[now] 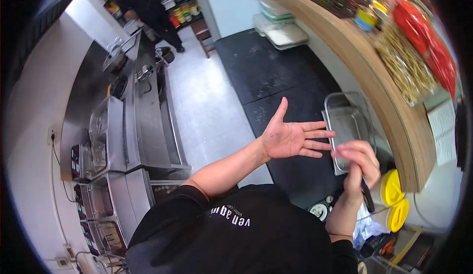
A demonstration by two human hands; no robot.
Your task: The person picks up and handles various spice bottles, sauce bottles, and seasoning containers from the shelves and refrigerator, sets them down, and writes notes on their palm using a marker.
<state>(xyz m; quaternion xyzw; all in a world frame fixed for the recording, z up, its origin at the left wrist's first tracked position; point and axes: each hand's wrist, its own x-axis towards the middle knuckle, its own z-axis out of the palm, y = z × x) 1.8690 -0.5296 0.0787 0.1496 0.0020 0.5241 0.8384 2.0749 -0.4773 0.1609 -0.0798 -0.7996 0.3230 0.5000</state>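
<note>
My left hand (290,139) is stretched out over the black counter (276,72), palm up, fingers spread, with nothing in it. Close to its fingertips, my right hand (360,164) is curled closed. A slim black handle (367,195) sticks out below the right hand; the rest of that item is hidden by the fingers, so its kind does not show. Just beyond both hands, a clear rectangular container (347,109) lies on the counter against the wall.
Yellow-lidded tubs (392,188) stand right of my right hand. Stacked trays (281,27) sit at the counter's far end. A wooden shelf (354,52) curves along the right, bearing a red bag (423,42). Steel fryers (101,190) line the left. Another person (145,8) works at the back.
</note>
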